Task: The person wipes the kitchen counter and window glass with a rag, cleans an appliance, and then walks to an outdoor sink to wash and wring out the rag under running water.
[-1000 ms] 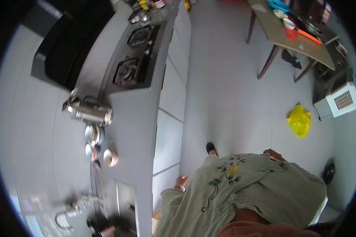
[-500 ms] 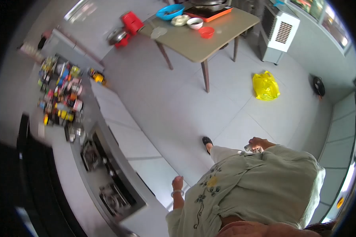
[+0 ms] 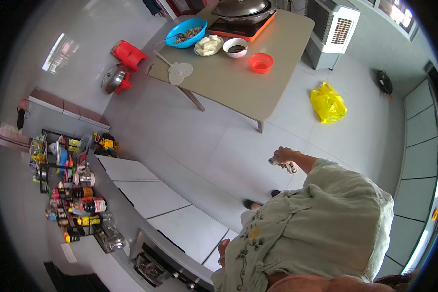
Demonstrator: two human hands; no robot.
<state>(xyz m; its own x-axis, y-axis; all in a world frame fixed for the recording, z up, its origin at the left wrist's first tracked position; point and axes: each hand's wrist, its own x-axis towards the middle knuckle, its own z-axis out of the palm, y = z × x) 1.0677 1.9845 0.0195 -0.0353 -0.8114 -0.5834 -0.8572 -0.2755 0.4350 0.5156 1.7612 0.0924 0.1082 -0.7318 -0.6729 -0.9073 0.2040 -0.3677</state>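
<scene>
My right hand [image 3: 287, 155] is stretched out over the floor in front of me, closed around a crumpled greyish-white cloth [image 3: 291, 167] that hangs below the fingers. Low by my side, near the white cabinet doors [image 3: 192, 228], is my left hand [image 3: 223, 247]. The light green shirt partly covers it, and its fingers do not show clearly. Ahead stands a table [image 3: 238, 92] bearing a blue basin [image 3: 186, 33] of food with a spoon, a plate of white pieces [image 3: 209, 45], a bowl of dark liquid [image 3: 235, 47], a red bowl [image 3: 261, 63] and a heart-shaped fan [image 3: 180, 73].
A lidded pan [image 3: 242, 9] sits on an orange-edged cooktop at the table's back. Yellow plastic bag [image 3: 328, 103] and air cooler [image 3: 331, 31] stand on the floor to the right. Red stools [image 3: 128, 55] are left of the table. Bottles [image 3: 87, 204] and a stove [image 3: 150, 265] line the left counter.
I have moved closer to the table, which appears larger. My right hand with the cloth has swung forward and left. My left hand has dropped back, partly behind the shirt.
</scene>
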